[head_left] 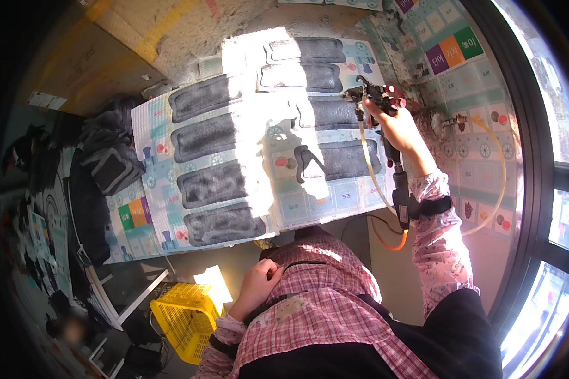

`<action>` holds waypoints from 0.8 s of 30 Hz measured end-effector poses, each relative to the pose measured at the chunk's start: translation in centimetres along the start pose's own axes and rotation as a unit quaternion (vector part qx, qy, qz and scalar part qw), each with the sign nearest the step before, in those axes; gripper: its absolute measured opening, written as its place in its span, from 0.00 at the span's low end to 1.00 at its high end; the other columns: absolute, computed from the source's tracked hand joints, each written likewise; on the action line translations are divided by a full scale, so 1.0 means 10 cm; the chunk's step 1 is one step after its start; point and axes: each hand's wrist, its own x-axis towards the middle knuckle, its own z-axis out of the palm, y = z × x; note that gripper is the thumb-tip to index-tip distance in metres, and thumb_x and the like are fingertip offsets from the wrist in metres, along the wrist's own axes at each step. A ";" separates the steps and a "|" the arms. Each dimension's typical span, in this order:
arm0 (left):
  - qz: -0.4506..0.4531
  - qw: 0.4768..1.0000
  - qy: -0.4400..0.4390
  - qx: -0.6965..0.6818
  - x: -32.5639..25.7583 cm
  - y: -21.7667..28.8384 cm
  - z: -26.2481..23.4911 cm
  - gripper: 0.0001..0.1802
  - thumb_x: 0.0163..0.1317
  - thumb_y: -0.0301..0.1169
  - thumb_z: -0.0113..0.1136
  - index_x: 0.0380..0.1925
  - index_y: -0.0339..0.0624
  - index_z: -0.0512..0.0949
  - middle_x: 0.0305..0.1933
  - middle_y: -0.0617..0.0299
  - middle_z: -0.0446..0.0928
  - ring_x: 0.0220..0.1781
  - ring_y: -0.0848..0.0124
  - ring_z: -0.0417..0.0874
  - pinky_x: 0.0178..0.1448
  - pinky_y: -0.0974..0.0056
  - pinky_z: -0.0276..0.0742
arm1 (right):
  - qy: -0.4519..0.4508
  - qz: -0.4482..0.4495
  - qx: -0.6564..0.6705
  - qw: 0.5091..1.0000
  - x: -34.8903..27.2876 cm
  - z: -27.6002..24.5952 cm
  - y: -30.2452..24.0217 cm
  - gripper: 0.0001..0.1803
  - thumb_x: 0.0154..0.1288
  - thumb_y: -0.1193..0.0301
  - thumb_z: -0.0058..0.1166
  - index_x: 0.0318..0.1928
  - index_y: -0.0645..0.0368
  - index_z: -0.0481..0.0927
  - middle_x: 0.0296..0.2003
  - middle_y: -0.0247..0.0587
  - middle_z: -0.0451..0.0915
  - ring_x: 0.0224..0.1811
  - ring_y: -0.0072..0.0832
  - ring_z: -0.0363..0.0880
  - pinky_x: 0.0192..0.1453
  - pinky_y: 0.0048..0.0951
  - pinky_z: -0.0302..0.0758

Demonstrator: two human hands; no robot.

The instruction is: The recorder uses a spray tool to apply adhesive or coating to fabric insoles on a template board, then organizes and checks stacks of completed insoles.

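Observation:
My right hand (pixel 399 131) is wrapped round a black spray gun (pixel 359 95) with red knobs, held over the right side of the table. A pale yellow hose and a dark handle line run down from it past my wrist. Its nozzle faces left, near a dark grey, rounded oblong piece (pixel 327 114). Several such pieces lie flat in two columns on a patterned mat (pixel 310 205), their surfaces blotchy grey and black. My left hand (pixel 258 287) rests on my lap against the pink checked apron (pixel 322 319), fingers curled in, with nothing seen in it.
A yellow plastic basket (pixel 186 319) stands below the table at left. Dark pieces are heaped (pixel 110 151) beyond the mat's left edge. A yellow hose (pixel 502 161) loops from a wall fitting at right, beside the window frame (pixel 528 208). A cardboard sheet (pixel 82 50) stands at back left.

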 end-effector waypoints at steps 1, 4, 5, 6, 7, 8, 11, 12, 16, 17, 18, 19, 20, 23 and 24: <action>-0.017 1.000 0.001 -0.008 -0.01 0.00 -0.01 0.11 0.56 0.33 0.57 0.23 0.37 0.71 0.26 0.56 0.73 0.27 0.62 0.74 0.31 0.63 0.69 | 0.022 0.010 -0.016 1.000 -0.01 -0.06 0.07 0.25 0.60 0.48 0.48 0.28 0.60 0.75 0.21 0.33 0.74 0.25 0.21 0.69 0.33 0.26 0.67; -0.035 0.999 0.005 -0.019 -0.05 -0.02 -0.04 0.10 0.56 0.32 0.57 0.24 0.36 0.71 0.26 0.56 0.73 0.28 0.63 0.74 0.32 0.64 0.69 | 0.087 0.019 -0.111 0.990 -0.09 -0.28 0.35 0.24 0.62 0.49 0.45 0.33 0.61 0.76 0.22 0.40 0.75 0.26 0.29 0.73 0.33 0.29 0.68; -0.042 0.999 0.009 -0.019 -0.05 -0.02 -0.05 0.10 0.56 0.32 0.57 0.25 0.36 0.71 0.27 0.56 0.73 0.28 0.63 0.74 0.33 0.64 0.69 | 0.105 0.018 -0.119 0.987 -0.14 -0.34 0.45 0.21 0.58 0.51 0.48 0.35 0.58 0.78 0.28 0.49 0.79 0.34 0.48 0.76 0.38 0.38 0.71; -0.036 0.999 0.011 -0.020 -0.05 -0.02 -0.06 0.10 0.56 0.32 0.57 0.25 0.36 0.71 0.27 0.56 0.73 0.28 0.63 0.74 0.33 0.64 0.69 | 0.095 0.022 -0.119 0.988 -0.20 -0.37 0.55 0.21 0.58 0.51 0.48 0.35 0.58 0.78 0.28 0.49 0.79 0.34 0.48 0.76 0.38 0.38 0.71; -0.030 0.999 0.009 -0.016 -0.04 -0.01 -0.07 0.10 0.56 0.32 0.57 0.25 0.36 0.71 0.27 0.56 0.73 0.28 0.63 0.74 0.34 0.64 0.69 | 0.091 0.020 -0.162 0.982 -0.27 -0.38 0.66 0.22 0.57 0.52 0.49 0.36 0.59 0.77 0.30 0.51 0.78 0.35 0.50 0.76 0.39 0.40 0.71; -0.019 1.000 0.008 -0.010 -0.03 -0.01 -0.07 0.10 0.56 0.32 0.57 0.25 0.36 0.71 0.27 0.55 0.73 0.28 0.63 0.74 0.34 0.64 0.69 | 0.093 0.028 -0.211 0.973 -0.33 -0.36 0.76 0.22 0.56 0.52 0.50 0.38 0.60 0.77 0.32 0.53 0.78 0.36 0.51 0.75 0.40 0.41 0.71; 0.002 1.000 0.016 -0.006 0.01 0.03 -0.07 0.09 0.56 0.31 0.57 0.25 0.36 0.71 0.26 0.56 0.73 0.27 0.64 0.74 0.33 0.64 0.69 | 0.106 -0.015 -0.291 0.951 -0.57 -0.19 1.05 0.20 0.52 0.59 0.54 0.37 0.63 0.71 0.36 0.54 0.74 0.35 0.51 0.75 0.38 0.45 0.72; 0.015 1.000 0.019 0.002 0.02 0.04 -0.07 0.09 0.56 0.31 0.57 0.25 0.37 0.71 0.26 0.56 0.73 0.27 0.64 0.74 0.32 0.65 0.69 | 0.105 -0.016 -0.305 0.947 -0.63 -0.11 1.14 0.18 0.51 0.61 0.54 0.36 0.64 0.70 0.36 0.53 0.73 0.35 0.51 0.75 0.37 0.45 0.73; 0.011 1.000 0.013 0.014 0.01 0.08 -0.06 0.08 0.56 0.30 0.57 0.25 0.36 0.71 0.26 0.56 0.72 0.26 0.65 0.73 0.32 0.65 0.69 | 0.111 0.002 -0.443 0.889 -0.80 0.06 1.49 0.19 0.46 0.69 0.55 0.38 0.64 0.67 0.40 0.47 0.69 0.33 0.44 0.77 0.33 0.36 0.77; 0.010 1.000 0.015 0.016 0.00 0.09 -0.05 0.08 0.56 0.30 0.57 0.25 0.36 0.71 0.26 0.56 0.72 0.26 0.65 0.73 0.32 0.65 0.68 | 0.098 0.014 -0.462 0.881 -0.83 0.08 1.57 0.18 0.45 0.73 0.55 0.38 0.63 0.66 0.40 0.46 0.66 0.35 0.41 0.76 0.34 0.33 0.77; 0.011 1.000 0.012 0.018 -0.01 0.10 -0.05 0.08 0.56 0.30 0.56 0.24 0.36 0.71 0.26 0.56 0.72 0.26 0.65 0.73 0.31 0.65 0.68 | 0.092 0.009 -0.459 0.884 -0.86 0.08 1.64 0.18 0.45 0.73 0.55 0.38 0.63 0.66 0.40 0.46 0.66 0.35 0.41 0.76 0.34 0.33 0.77; 0.009 1.000 0.016 0.019 -0.02 0.11 -0.03 0.08 0.56 0.30 0.57 0.25 0.37 0.71 0.26 0.56 0.72 0.26 0.64 0.73 0.31 0.65 0.68 | 0.103 -0.019 -0.469 0.877 -0.90 0.07 1.70 0.21 0.43 0.73 0.57 0.39 0.63 0.66 0.40 0.47 0.66 0.35 0.42 0.76 0.35 0.34 0.77; 0.005 1.000 0.019 0.020 -0.03 0.11 -0.02 0.08 0.56 0.30 0.57 0.25 0.37 0.71 0.26 0.56 0.72 0.26 0.64 0.73 0.31 0.65 0.68 | 0.104 -0.053 -0.470 0.875 -0.92 0.06 1.76 0.23 0.42 0.73 0.58 0.40 0.64 0.65 0.40 0.47 0.65 0.36 0.43 0.75 0.36 0.34 0.77; 0.013 0.999 0.045 0.013 -0.05 0.12 0.04 0.09 0.56 0.31 0.56 0.25 0.37 0.71 0.26 0.57 0.72 0.26 0.64 0.73 0.31 0.64 0.68 | 0.035 -0.030 -0.424 0.904 -0.99 -0.02 1.86 0.28 0.39 0.70 0.62 0.42 0.65 0.64 0.40 0.50 0.66 0.39 0.46 0.74 0.39 0.37 0.76; 0.011 0.999 0.036 0.026 -0.06 0.11 0.06 0.10 0.56 0.32 0.57 0.24 0.38 0.71 0.25 0.57 0.72 0.26 0.64 0.73 0.31 0.64 0.68 | 0.013 -0.006 -0.389 0.921 -0.98 -0.04 1.88 0.33 0.37 0.68 0.65 0.44 0.66 0.63 0.41 0.51 0.66 0.42 0.47 0.73 0.39 0.40 0.75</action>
